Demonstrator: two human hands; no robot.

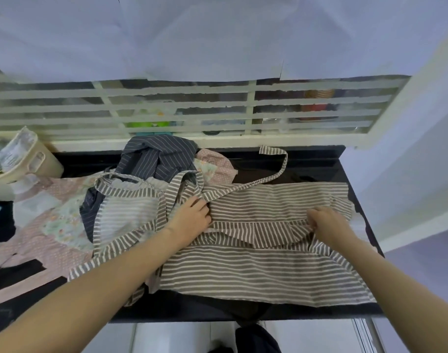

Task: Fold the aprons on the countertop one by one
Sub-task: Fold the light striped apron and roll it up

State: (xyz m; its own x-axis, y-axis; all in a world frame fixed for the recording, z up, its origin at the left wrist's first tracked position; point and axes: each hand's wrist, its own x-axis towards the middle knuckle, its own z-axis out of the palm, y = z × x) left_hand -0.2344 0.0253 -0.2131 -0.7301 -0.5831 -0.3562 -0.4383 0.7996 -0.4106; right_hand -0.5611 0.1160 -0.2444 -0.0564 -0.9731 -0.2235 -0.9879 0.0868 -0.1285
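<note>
Both hands pinch folds of the brown striped apron (256, 266) at frame centre, left hand (192, 215), right hand (327, 221); navy striped apron (154, 154) and pink floral apron (47, 225) crowd its left; beige basket (26, 154) upper left; no legible writing.

In front of me a pale barred window grille (182, 108) runs along the back of the black countertop (319, 159). White wall (408, 174) stands at my right, with light floor (172, 337) below.

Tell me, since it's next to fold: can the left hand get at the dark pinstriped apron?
Probably yes. The dark pinstriped apron lies uncovered on top of the pile, just beyond the left hand, which grips the grey striped apron.
</note>
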